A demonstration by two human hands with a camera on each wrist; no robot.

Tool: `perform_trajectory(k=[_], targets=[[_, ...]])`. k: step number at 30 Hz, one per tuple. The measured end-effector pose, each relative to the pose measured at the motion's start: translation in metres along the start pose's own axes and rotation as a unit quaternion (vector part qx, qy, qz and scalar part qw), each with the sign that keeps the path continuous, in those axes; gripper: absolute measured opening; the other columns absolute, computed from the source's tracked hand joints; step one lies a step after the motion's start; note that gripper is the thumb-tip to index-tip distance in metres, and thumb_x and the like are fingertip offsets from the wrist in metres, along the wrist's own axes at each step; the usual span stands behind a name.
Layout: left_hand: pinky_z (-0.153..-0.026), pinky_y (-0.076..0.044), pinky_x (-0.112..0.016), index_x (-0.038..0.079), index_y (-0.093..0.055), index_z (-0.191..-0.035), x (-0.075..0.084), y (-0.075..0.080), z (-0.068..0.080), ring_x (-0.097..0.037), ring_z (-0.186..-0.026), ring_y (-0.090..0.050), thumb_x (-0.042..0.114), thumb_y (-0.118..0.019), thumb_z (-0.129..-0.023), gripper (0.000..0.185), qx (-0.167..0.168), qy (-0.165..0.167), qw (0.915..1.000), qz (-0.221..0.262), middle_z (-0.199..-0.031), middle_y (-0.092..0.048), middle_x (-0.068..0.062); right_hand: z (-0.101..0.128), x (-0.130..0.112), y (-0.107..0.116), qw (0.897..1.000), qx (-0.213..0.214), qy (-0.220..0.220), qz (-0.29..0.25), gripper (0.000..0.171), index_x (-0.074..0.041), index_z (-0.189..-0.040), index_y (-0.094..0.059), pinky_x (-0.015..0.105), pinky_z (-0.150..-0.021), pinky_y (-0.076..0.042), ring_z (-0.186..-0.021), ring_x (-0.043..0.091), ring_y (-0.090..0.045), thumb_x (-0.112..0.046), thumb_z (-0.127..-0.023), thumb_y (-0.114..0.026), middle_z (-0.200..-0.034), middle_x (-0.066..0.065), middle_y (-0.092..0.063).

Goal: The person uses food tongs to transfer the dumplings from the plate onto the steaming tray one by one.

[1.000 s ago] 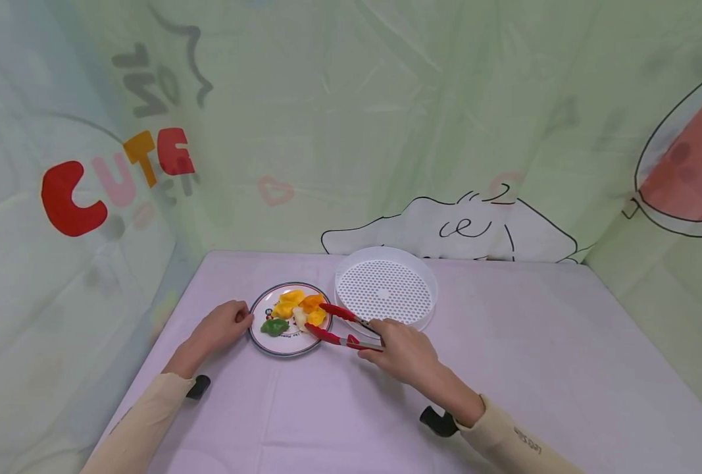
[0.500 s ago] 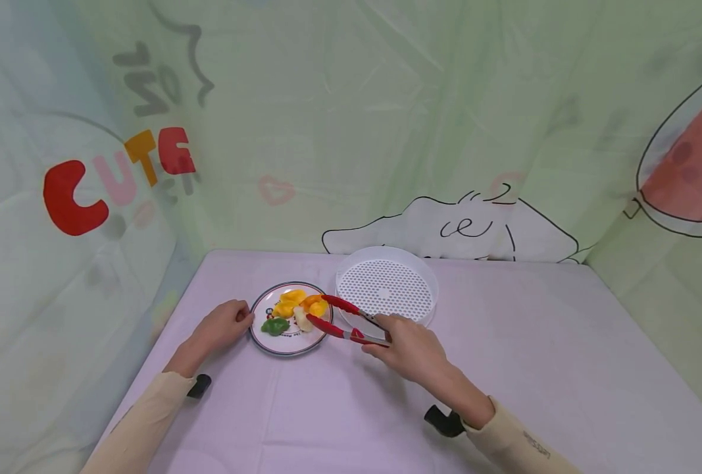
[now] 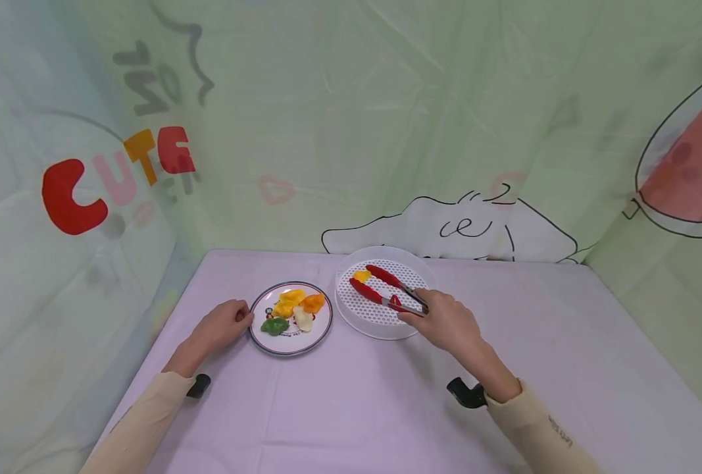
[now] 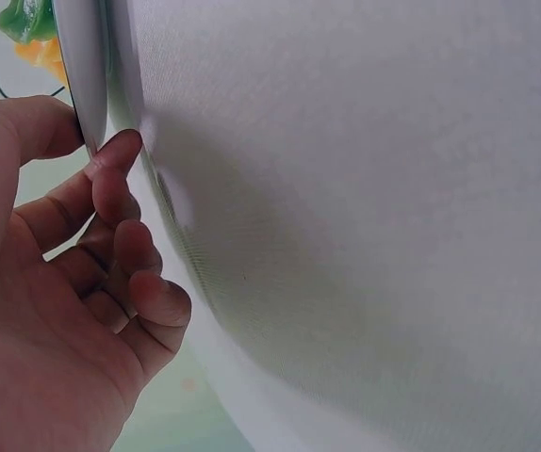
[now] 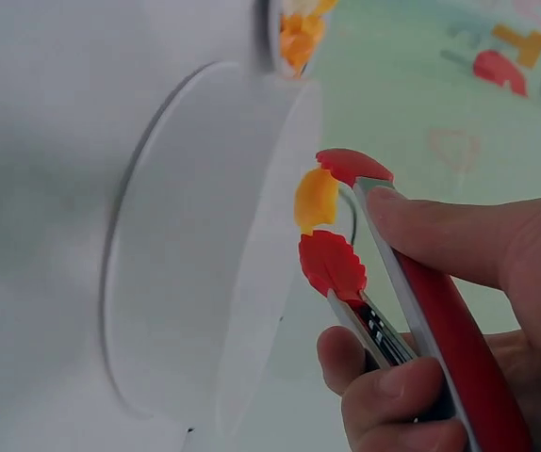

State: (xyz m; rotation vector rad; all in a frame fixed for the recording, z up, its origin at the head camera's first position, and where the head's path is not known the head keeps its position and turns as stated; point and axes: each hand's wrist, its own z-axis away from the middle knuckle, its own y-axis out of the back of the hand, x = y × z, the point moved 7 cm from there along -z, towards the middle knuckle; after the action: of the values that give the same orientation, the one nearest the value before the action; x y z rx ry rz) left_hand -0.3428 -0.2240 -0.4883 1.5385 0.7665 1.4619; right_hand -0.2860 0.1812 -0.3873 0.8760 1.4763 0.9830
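In the head view my left hand (image 3: 223, 322) is at the left edge of a round white plate (image 3: 268, 341) with a dark rim. Its thumb and index finger pinch that rim in the left wrist view. My right hand (image 3: 445, 321) grips red-tipped metal tongs (image 3: 367, 291) over a round white perforated steamer tray (image 3: 380, 331). Between the tong tips is a yellow dumpling-like piece (image 5: 316, 201); whether it touches the tray floor I cannot tell. Several similar pieces lie on the plate: yellow (image 3: 284, 307), an orange one (image 3: 312, 303), a white one (image 3: 303, 319) and a green one (image 3: 275, 326).
A pale purple cloth covers the table (image 3: 351, 408). The tray stands close to the plate's right side, near the back edge. Printed curtains (image 3: 351, 131) hang behind the table and along both sides.
My right hand has moved right with the tongs, carrying a yellow piece from the plate to over the tray. The left hand has stayed at the plate rim.
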Motion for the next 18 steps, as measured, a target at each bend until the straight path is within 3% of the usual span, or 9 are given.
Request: perform_trajectory(k=[11, 18], targets=[[-0.066, -0.04, -0.03, 0.006, -0.062, -0.094, 0.004, 0.002, 0.003, -0.018, -0.075, -0.05, 0.023, -0.06, -0.099, 0.018, -0.006, 0.005, 1.0, 0.002, -0.08, -0.054, -0.005, -0.012, 0.021, -0.014, 0.999, -0.047, -0.026, 0.011, 0.063, 0.003, -0.133, -0.059, 0.028, -0.058, -0.044, -0.081, 0.024, -0.058, -0.037, -0.088, -0.076, -0.117, 0.021, -0.068], [-0.066, -0.04, -0.03, 0.006, -0.062, -0.095, 0.009, 0.005, 0.006, -0.018, -0.076, -0.05, 0.022, -0.06, -0.099, 0.017, -0.007, 0.011, 0.9999, 0.007, -0.08, -0.054, -0.005, -0.012, 0.022, -0.014, 0.998, -0.05, -0.033, 0.007, 0.065, 0.004, -0.135, -0.057, 0.029, -0.059, -0.047, -0.084, 0.026, -0.059, -0.038, -0.088, -0.075, -0.119, 0.022, -0.068]])
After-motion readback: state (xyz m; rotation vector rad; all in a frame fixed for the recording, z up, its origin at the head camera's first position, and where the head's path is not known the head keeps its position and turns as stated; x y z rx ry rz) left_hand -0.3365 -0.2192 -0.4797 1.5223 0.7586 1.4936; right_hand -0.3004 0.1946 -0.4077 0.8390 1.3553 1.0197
